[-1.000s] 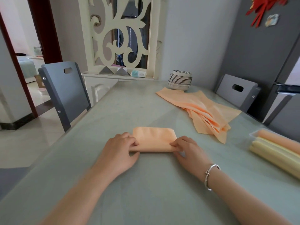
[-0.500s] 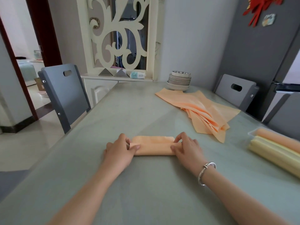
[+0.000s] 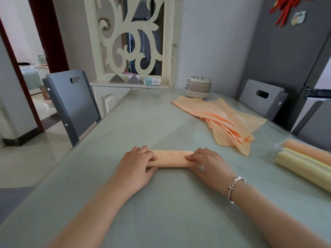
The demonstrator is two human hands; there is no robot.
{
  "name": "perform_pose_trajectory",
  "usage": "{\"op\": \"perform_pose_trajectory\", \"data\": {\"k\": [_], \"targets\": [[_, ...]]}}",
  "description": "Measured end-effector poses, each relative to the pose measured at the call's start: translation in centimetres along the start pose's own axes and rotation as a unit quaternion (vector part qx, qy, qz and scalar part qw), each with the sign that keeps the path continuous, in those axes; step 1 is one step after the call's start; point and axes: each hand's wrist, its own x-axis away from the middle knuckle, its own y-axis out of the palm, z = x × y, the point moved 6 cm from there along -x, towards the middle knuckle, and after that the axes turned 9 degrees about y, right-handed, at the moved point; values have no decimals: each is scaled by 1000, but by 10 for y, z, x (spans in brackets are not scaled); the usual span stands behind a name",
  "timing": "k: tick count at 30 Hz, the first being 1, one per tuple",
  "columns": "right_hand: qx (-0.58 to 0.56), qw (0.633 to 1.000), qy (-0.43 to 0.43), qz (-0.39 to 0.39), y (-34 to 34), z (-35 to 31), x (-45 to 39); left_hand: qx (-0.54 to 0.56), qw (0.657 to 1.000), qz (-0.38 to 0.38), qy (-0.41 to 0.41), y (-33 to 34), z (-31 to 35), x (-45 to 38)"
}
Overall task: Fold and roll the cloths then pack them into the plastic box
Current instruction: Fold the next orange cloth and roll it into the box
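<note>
Worktop (image 3: 161, 203): it looks smooth, so your roll may skid instead of staying tight if you ease off unevenly.
Pile (image 3: 223, 119): loose orange cloths lie well beyond your right hand; reach carelessly and you drag several at once.
Box (image 3: 279, 145): it sits at the right edge, already holding yellow and orange rolls; a slack roll may not fit beside them.
Roll (image 3: 172, 158): the orange cloth lies rolled between your hands, crosswise in front of you. Lift one end first and it probably springs open.
Hands: your left hand (image 3: 137, 162) and right hand (image 3: 208, 162) are apart, each curled over one end of the roll.
</note>
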Motion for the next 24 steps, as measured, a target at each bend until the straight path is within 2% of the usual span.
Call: {"op": "perform_pose_trajectory", "data": {"k": [3, 6, 10, 12, 14, 16, 19, 21, 24], "targets": [[-114, 992, 56, -3, -6, 7, -1, 103, 993, 10, -53, -2, -10, 0], [-195, 975, 104, -37, -4, 14, 3, 237, 964, -8, -118, 2, -22, 5], [-242, 957, 158, -38, 6, 15, 1, 290, 942, 11, -166, 10, -31, 7], [-230, 957, 173, -30, 8, 12, 0, 246, 953, 35, -170, 10, -31, 7], [-135, 979, 152, -15, 9, 9, -2, 138, 981, 59, -122, 6, -24, 4], [-22, 995, 88, 32, 3, -2, -2, 31, 997, 73, -13, -2, -7, -1], [30, 997, -59, 40, 5, -20, -3, -15, 991, 53, 121, -3, 17, -4], [29, 996, -85, -19, 9, -22, 1, -19, 993, 2, 117, 1, 26, -4], [-7, 992, -68, -101, 16, -12, 6, -7, 997, -61, 50, 7, 20, 0]]}}
